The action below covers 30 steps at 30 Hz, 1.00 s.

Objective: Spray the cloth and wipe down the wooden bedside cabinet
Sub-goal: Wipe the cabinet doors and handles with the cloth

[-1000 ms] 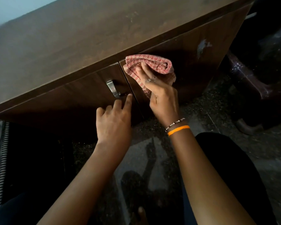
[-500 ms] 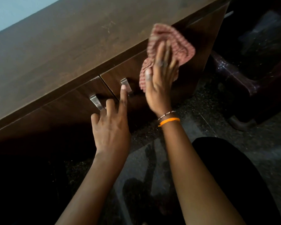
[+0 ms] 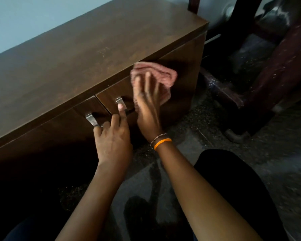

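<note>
The dark wooden bedside cabinet (image 3: 80, 54) fills the upper left, with two doors and two metal handles (image 3: 91, 119). A crumpled pink cloth (image 3: 161, 76) lies flat against the right door's front, just under the top edge. My right hand (image 3: 147, 103) presses on the cloth with its fingers spread, and it is blurred by motion. My left hand (image 3: 112, 141) rests against the doors where they meet, its fingers by the handles and one fingertip touching the right handle (image 3: 119, 101). No spray bottle is in view.
Dark, dusty furniture legs and rails (image 3: 233, 98) stand right of the cabinet. A speckled stone floor (image 3: 207, 129) runs below. My knee in black cloth (image 3: 229, 180) is at the lower right. A pale blue wall (image 3: 24, 20) is behind the cabinet.
My right hand with the cloth has gone from the door's left part, beside the seam, to further right along its upper front. The left hand stays by the handles. The view has shifted.
</note>
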Available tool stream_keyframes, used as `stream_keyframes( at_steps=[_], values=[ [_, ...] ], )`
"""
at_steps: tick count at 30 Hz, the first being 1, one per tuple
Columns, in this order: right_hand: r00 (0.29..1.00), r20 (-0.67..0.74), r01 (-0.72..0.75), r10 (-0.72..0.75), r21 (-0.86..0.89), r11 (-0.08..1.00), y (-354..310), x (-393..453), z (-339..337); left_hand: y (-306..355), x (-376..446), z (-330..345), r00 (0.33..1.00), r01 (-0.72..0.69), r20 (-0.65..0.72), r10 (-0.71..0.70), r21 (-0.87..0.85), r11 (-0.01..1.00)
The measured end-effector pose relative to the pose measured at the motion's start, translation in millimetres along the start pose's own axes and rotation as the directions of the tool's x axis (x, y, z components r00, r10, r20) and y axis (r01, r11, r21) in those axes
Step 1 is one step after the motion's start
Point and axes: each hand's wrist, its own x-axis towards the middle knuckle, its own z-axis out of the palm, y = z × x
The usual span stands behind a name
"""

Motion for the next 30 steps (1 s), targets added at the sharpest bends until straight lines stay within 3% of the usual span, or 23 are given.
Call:
stream_keyframes(
  at_steps=[2, 4, 9, 12, 15, 18, 22, 25, 27, 30],
  values=[
    [0.992, 0.052, 0.119, -0.114, -0.11, 0.987, 2.7, 4.8, -10.3, -0.6, 0.5, -1.2, 1.0, -0.006, 0.029, 0.006, -0.002, 1.0],
    [0.992, -0.002, 0.126, -0.128, -0.167, 0.978, 12.8, 20.4, -23.1, 0.8, 4.4, -2.2, 1.0, -0.021, 0.01, 0.02, 0.018, 1.0],
    [0.943, -0.288, -0.164, 0.168, 0.039, 0.986, 50.2, 77.3, -66.6, 4.3, 12.6, -4.0, 0.998, -0.029, -0.052, 0.03, 0.005, 1.0],
    [0.892, -0.244, -0.313, 0.38, 0.271, 0.91, 78.9, 81.8, -85.2, 7.4, 14.7, -2.3, 0.997, -0.016, -0.074, 0.015, -0.008, 1.0],
    [0.853, -0.161, -0.414, 0.496, 0.368, 0.832, 85.1, 64.1, -73.4, 10.0, 15.1, -1.3, 0.996, -0.002, -0.084, 0.001, -0.013, 1.0],
    [0.869, -0.187, -0.375, 0.458, 0.355, 0.856, 66.6, 46.6, -49.6, 8.0, 15.8, -2.3, 0.998, 0.0, -0.064, -0.002, -0.029, 1.0],
    [0.948, -0.22, -0.175, 0.229, 0.242, 0.954, 9.9, 18.1, -24.4, 1.6, 12.9, -6.9, 1.0, -0.015, 0.018, 0.016, -0.064, 0.998],
    [0.961, -0.246, -0.081, 0.127, 0.189, 0.979, -14.1, 1.5, -12.8, -6.1, 12.3, -10.1, 0.998, -0.021, 0.059, 0.028, -0.115, 0.993],
    [0.956, -0.263, -0.072, 0.131, 0.224, 0.972, -17.5, -4.3, -4.9, -10.6, 13.0, -10.4, 0.999, -0.032, 0.03, 0.039, -0.201, 0.979],
    [0.931, -0.256, -0.167, 0.261, 0.338, 0.926, -18.1, -12.8, 8.8, -12.3, 11.8, -7.7, 0.999, -0.048, -0.01, 0.047, -0.285, 0.957]
  ],
)
